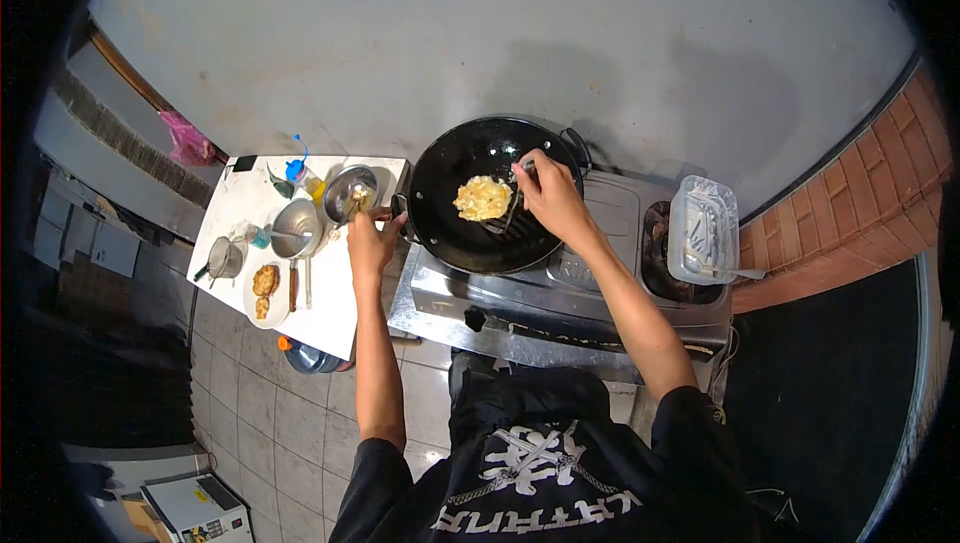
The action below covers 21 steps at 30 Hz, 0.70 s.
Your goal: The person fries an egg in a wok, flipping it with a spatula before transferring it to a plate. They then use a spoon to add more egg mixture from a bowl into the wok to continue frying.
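Observation:
A yellow fritter-like piece of food [483, 199] lies in a black wok [450, 158] on the stove. My right hand [547, 188] is closed on the handle of a slotted spatula [503, 220], whose blade is at the right lower edge of the food. At the wok's left rim, my left hand [374, 238] is closed, close to the wok's handle and a metal bowl [350, 194]. A thin utensil seems to run from its fingers toward the bowl; what it grips is too small to make out.
On the white table [225, 223] stand a plate [254, 305] with browned fritters [265, 281], a metal pot [297, 228], a strainer [226, 258] and a blue-capped bottle [304, 177]. A plastic container [703, 231] sits on the right burner. A wall rises behind the stove.

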Each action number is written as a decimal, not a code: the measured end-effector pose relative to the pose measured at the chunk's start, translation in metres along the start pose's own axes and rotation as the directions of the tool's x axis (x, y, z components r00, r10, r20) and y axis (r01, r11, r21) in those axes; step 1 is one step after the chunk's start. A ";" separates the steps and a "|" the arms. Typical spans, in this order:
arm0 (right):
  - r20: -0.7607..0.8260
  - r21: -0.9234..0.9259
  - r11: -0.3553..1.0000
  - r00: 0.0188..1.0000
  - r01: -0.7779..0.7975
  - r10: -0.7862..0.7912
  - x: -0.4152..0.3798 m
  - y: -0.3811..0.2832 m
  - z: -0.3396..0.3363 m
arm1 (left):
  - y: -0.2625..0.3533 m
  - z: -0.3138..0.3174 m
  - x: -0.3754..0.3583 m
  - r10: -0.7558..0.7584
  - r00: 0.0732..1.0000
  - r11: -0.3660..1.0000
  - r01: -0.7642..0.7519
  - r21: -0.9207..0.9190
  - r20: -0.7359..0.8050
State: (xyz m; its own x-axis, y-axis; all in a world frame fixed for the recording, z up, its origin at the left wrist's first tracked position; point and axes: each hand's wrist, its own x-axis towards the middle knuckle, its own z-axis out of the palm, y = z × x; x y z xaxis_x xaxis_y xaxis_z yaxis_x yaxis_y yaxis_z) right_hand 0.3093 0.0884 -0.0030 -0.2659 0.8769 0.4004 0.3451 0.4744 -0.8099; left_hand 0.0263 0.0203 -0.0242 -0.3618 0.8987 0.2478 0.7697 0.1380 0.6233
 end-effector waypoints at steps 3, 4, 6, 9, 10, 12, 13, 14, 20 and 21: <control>-0.062 0.065 0.998 0.998 0.019 -0.015 -0.013 0.000 0.010 | 0.003 -0.002 0.002 0.020 0.999 0.999 -0.021 0.031 0.028; -0.068 0.064 0.998 0.998 0.016 -0.012 -0.016 0.005 0.011 | 0.005 -0.002 0.002 0.026 0.999 0.999 -0.027 0.030 0.031; -0.143 0.213 0.970 0.979 -0.114 0.147 -0.021 0.011 0.013 | 0.006 -0.002 0.001 -0.009 0.999 1.000 0.008 0.015 0.035; -0.148 0.201 0.980 0.988 -0.011 0.042 -0.029 0.018 0.020 | -0.004 0.002 0.003 -0.005 0.999 1.000 0.005 0.006 0.032; -0.139 0.196 0.979 0.990 0.049 -0.022 -0.030 0.020 0.020 | -0.003 0.001 0.003 -0.002 0.999 1.000 0.001 0.007 0.035; -0.145 0.206 0.978 0.988 -0.013 0.044 -0.033 0.023 0.019 | 0.000 -0.003 0.002 -0.011 0.998 1.000 0.011 0.002 0.068; -0.186 0.246 0.968 0.978 -0.052 0.100 -0.032 0.026 0.020 | 0.001 -0.003 0.002 -0.008 0.998 1.000 0.007 0.002 0.069; -0.222 0.287 0.954 0.963 -0.087 0.154 -0.031 0.028 0.021 | 0.001 -0.003 0.002 0.017 0.998 1.000 -0.017 0.016 0.053; -0.199 0.277 0.953 0.963 -0.125 0.184 -0.042 0.023 0.021 | -0.007 0.002 0.003 -0.003 0.998 1.000 0.004 -0.015 0.060; -0.226 0.284 0.953 0.959 -0.105 0.173 -0.042 0.026 0.023 | -0.006 0.001 0.003 -0.004 0.998 1.000 0.005 -0.011 0.062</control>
State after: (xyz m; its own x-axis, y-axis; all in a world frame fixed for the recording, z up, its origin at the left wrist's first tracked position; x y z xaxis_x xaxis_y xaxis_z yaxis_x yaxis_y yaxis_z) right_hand 0.3084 0.0625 -0.0509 0.0084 0.9400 0.3410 0.1011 0.3385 -0.9355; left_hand 0.0209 0.0224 -0.0278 -0.3316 0.9222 0.1989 0.7621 0.1376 0.6327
